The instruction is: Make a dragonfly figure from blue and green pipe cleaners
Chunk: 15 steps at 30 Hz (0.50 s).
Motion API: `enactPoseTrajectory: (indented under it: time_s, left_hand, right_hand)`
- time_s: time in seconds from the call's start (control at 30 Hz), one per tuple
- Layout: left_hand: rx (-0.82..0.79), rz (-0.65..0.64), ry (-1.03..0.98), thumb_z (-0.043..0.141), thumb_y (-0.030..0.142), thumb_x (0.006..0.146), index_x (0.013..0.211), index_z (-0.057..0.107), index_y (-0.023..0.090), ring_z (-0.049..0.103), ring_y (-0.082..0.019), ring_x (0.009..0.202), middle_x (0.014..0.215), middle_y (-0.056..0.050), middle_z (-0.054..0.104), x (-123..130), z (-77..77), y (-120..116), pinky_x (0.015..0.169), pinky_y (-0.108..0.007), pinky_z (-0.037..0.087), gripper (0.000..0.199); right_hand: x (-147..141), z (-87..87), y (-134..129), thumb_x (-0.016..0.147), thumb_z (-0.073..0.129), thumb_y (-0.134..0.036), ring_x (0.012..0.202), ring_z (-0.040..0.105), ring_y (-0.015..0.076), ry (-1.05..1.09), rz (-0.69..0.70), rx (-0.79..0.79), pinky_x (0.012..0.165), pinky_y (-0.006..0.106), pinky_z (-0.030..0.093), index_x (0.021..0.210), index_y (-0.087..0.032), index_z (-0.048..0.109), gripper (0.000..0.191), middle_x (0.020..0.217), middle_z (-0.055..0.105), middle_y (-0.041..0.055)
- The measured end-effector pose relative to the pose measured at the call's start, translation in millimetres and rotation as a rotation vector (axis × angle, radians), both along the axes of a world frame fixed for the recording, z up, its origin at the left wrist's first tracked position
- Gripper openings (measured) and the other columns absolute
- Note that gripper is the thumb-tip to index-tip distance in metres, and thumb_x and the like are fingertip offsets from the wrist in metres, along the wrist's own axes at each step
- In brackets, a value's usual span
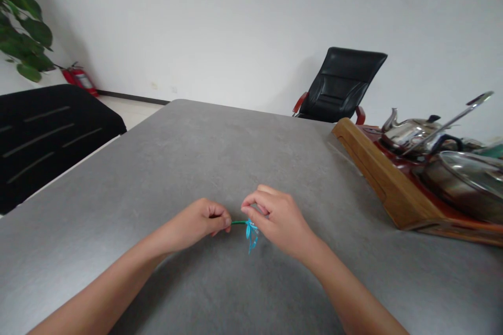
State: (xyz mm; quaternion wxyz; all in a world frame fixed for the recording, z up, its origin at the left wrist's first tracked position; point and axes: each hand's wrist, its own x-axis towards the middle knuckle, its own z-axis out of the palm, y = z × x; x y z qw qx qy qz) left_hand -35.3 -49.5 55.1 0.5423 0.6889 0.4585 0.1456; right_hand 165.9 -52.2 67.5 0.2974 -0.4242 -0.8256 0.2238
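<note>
My left hand [206, 219] is closed in a pinch on the end of a thin green cord [239, 222], which stretches level to the right. A light-blue string [249, 230] is knotted or looped at the cord's other end, and its loose strands hang down. Small clear or pale bits, perhaps beads, show among the strands. My right hand [281, 220] is closed too, thumb against forefinger, at the top of the light-blue string. The exact spot where its fingertips grip is partly hidden by the thumb. Both hands are just above the grey table [220, 152].
On the right stands a wooden tea tray [371, 178] with a steel kettle [412, 133], a lidded pot [467, 183] and a long-handled metal utensil [451, 121]. Black chairs stand behind [338, 84] and at left [51, 136]. A plant and red extinguisher are at back left.
</note>
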Motion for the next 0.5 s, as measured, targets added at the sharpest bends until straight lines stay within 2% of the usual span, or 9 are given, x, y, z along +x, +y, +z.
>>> enactPoseTrajectory:
  time_s: [0.23, 0.5]
  left_hand:
    - [0.021, 0.12, -0.028, 0.051, 0.035, 0.078, 0.066, 0.063, 0.014, 0.039, -0.011, 0.052, 0.052, 0.004, 0.044, -2, -3.1, 3, 0.052, -0.021, 0.029, 0.027]
    - [-0.001, 0.226, -0.068, 0.054, 0.037, 0.077, 0.067, 0.064, 0.014, 0.037, -0.011, 0.052, 0.053, 0.004, 0.044, -6, -3.8, 6, 0.051, -0.021, 0.026, 0.026]
  right_hand:
    - [-3, 7.1, -8, 0.085, 0.055, -0.02, 0.061, 0.05, 0.0118, -0.108, -0.021, 0.036, 0.058, 0.024, 0.031, 0.079, -0.021, 0.065, 0.012, 0.07, 0.057, -0.0004]
    - [-7, 6.2, -14, 0.086, 0.051, -0.02, 0.062, 0.053, 0.0131, -0.134, -0.044, 0.045, 0.058, 0.025, 0.032, 0.08, -0.022, 0.064, 0.014, 0.071, 0.061, 0.0007]
